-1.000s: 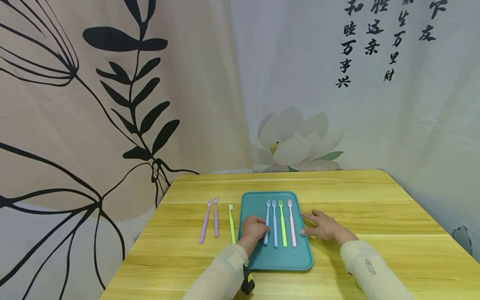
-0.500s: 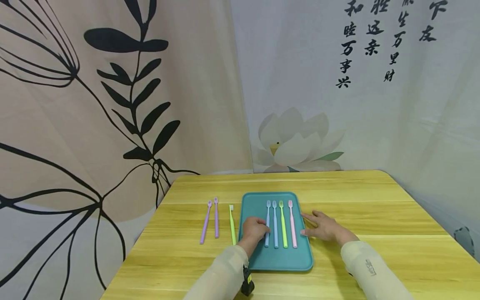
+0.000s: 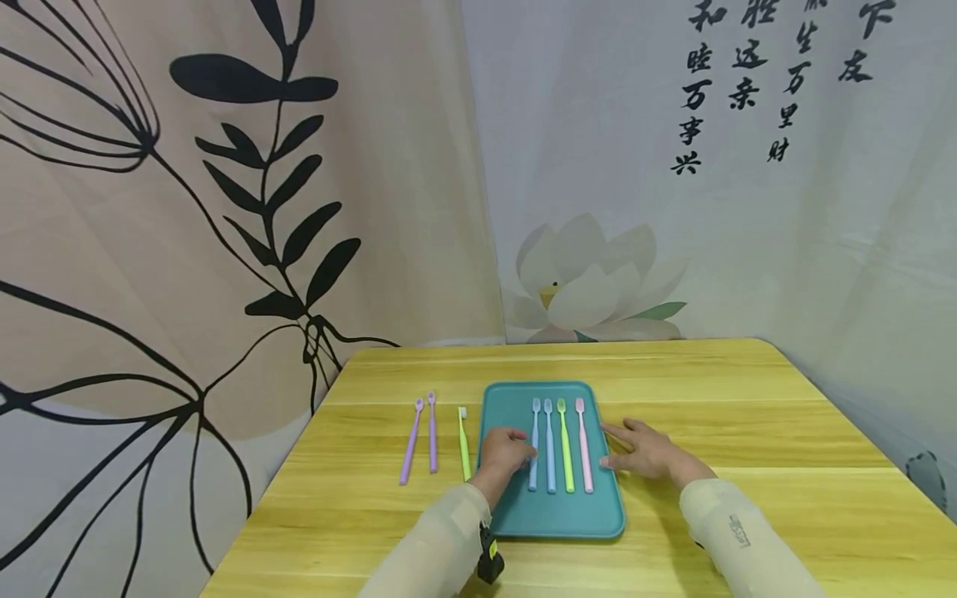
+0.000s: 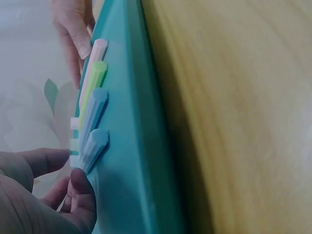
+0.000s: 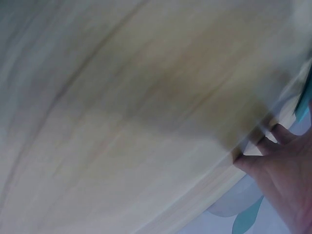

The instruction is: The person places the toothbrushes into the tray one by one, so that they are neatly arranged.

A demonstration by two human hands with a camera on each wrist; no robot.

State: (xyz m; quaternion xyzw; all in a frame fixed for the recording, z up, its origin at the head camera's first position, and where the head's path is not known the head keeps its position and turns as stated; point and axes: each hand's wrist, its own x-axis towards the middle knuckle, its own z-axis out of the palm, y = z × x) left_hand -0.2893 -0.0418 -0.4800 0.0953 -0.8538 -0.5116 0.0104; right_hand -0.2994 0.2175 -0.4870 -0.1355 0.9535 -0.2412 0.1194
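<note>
On a teal tray [image 3: 557, 519] lie two blue toothbrushes, a green toothbrush [image 3: 565, 448] and a pink toothbrush [image 3: 584, 448], side by side with heads toward the far end. My left hand [image 3: 504, 453] is over the tray's left side, fingertips right at the leftmost blue toothbrush [image 3: 533, 473]. In the left wrist view, that hand's thumb and fingers stand apart, close beside this blue toothbrush [image 4: 95, 146], with nothing pinched between them. My right hand [image 3: 646, 453] has its fingers spread, tips at the tray's right rim; in the right wrist view the hand [image 5: 287, 165] appears near the table surface.
Left of the tray, two purple toothbrushes, one of them slanted [image 3: 409, 444], and another green toothbrush [image 3: 463, 444] lie on the wooden table [image 3: 710, 399]. A printed curtain [image 3: 598, 166] hangs behind the table's far edge.
The leftmost blue toothbrush has straightened a little, its handle end shifting slightly right and nearer. My left hand has since drawn slightly left and up from it. My right hand stays at the rim.
</note>
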